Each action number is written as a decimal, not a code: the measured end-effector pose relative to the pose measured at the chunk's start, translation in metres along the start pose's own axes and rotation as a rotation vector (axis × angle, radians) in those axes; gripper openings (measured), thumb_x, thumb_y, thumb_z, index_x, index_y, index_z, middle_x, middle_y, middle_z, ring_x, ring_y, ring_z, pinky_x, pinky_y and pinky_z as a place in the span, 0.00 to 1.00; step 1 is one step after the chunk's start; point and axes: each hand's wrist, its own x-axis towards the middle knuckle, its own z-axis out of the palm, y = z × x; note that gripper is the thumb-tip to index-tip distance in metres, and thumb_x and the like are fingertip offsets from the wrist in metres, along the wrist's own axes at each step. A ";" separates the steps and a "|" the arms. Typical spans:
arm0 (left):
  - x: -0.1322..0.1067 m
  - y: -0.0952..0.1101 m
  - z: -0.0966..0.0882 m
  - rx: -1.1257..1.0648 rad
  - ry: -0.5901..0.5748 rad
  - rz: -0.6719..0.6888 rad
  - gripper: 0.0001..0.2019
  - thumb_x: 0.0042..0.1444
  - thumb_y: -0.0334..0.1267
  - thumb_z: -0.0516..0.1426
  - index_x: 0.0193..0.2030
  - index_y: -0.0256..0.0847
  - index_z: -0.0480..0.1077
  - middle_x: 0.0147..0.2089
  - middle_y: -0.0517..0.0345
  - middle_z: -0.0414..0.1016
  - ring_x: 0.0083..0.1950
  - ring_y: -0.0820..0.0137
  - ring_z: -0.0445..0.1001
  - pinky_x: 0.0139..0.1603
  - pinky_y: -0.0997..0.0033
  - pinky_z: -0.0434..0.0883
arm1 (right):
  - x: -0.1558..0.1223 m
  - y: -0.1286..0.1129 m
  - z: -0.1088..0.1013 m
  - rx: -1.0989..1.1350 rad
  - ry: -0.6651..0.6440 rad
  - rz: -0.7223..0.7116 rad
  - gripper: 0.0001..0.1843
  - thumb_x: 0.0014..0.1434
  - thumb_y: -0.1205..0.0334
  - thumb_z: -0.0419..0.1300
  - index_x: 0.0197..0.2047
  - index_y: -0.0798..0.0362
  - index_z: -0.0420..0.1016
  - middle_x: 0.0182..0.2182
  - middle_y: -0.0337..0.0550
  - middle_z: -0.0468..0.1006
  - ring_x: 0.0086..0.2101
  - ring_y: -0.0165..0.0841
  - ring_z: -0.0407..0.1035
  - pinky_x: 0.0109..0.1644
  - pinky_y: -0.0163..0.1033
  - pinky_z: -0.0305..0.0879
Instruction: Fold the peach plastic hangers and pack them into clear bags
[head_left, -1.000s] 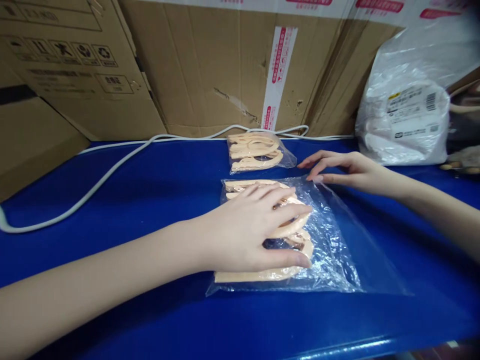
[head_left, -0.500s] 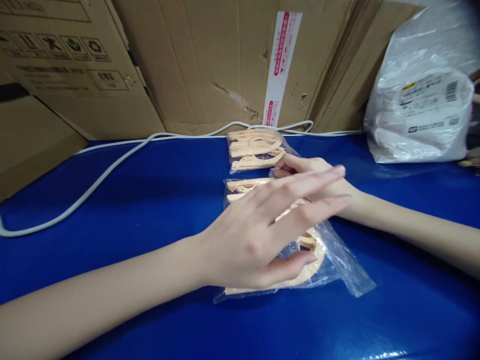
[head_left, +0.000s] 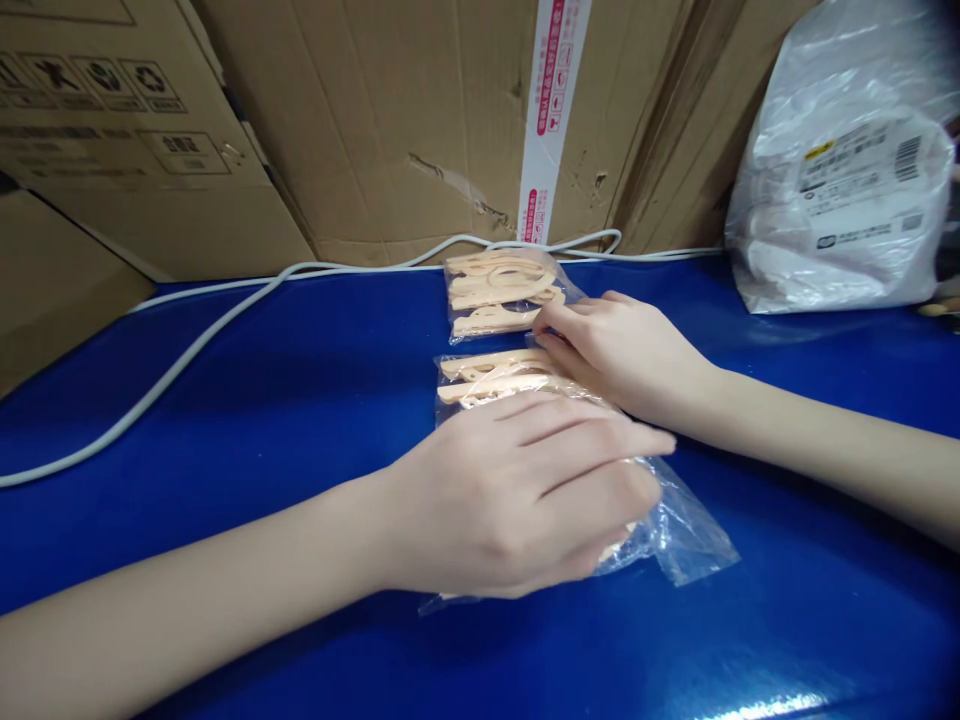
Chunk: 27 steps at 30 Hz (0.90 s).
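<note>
Clear plastic bags of pale beige flat pieces with curved, hook-like parts lie in a row on the blue tabletop. My left hand is over the nearest bag, its fingers bent down and drawn together at the bag's right side. The thumb is hidden, and most of that bag is covered. My right hand has its fingers pinched at the right end of the middle bag, close to the corner of the far bag. The fingertips are partly hidden.
Cardboard boxes stand along the back and left. A white cable runs in front of them and curves to the left. At the back right sits a white plastic-wrapped package with a printed label.
My left hand has come down onto the nearest bag, its spread fingers now bent and closer together. My right hand stays at the middle bag. The view has shifted slightly.
</note>
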 end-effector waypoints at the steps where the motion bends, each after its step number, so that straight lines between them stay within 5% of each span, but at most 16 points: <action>1: 0.002 0.001 0.000 0.038 -0.009 0.002 0.10 0.66 0.34 0.53 0.49 0.38 0.74 0.56 0.55 0.77 0.56 0.66 0.76 0.60 0.64 0.72 | 0.000 0.000 0.001 -0.006 -0.004 -0.004 0.11 0.67 0.65 0.48 0.37 0.55 0.70 0.27 0.45 0.76 0.28 0.36 0.69 0.35 0.40 0.53; 9: 0.006 0.014 0.000 0.090 -0.013 -0.060 0.09 0.65 0.30 0.52 0.40 0.36 0.75 0.42 0.55 0.80 0.48 0.66 0.76 0.56 0.65 0.71 | -0.001 -0.004 -0.002 -0.029 -0.008 -0.056 0.11 0.69 0.64 0.50 0.35 0.55 0.69 0.29 0.44 0.78 0.29 0.37 0.70 0.36 0.41 0.52; 14: 0.004 0.020 -0.005 0.099 -0.111 -0.052 0.07 0.61 0.31 0.53 0.37 0.35 0.72 0.36 0.54 0.74 0.39 0.66 0.72 0.42 0.66 0.70 | -0.004 -0.005 -0.002 0.003 -0.018 -0.080 0.12 0.69 0.63 0.49 0.36 0.56 0.69 0.30 0.46 0.77 0.29 0.37 0.69 0.36 0.41 0.51; 19: 0.003 0.035 -0.007 0.217 -0.209 0.020 0.08 0.65 0.34 0.51 0.38 0.37 0.70 0.37 0.53 0.72 0.34 0.65 0.69 0.34 0.63 0.68 | -0.006 -0.005 0.001 0.000 0.053 -0.006 0.12 0.67 0.63 0.47 0.47 0.60 0.66 0.28 0.45 0.76 0.24 0.35 0.63 0.35 0.40 0.53; 27: 0.001 0.051 -0.004 0.397 -0.240 0.015 0.10 0.64 0.30 0.51 0.42 0.34 0.73 0.37 0.50 0.75 0.39 0.60 0.73 0.34 0.63 0.73 | -0.006 -0.004 -0.006 -0.103 0.102 -0.110 0.13 0.68 0.65 0.46 0.38 0.56 0.70 0.38 0.52 0.76 0.35 0.40 0.69 0.38 0.42 0.53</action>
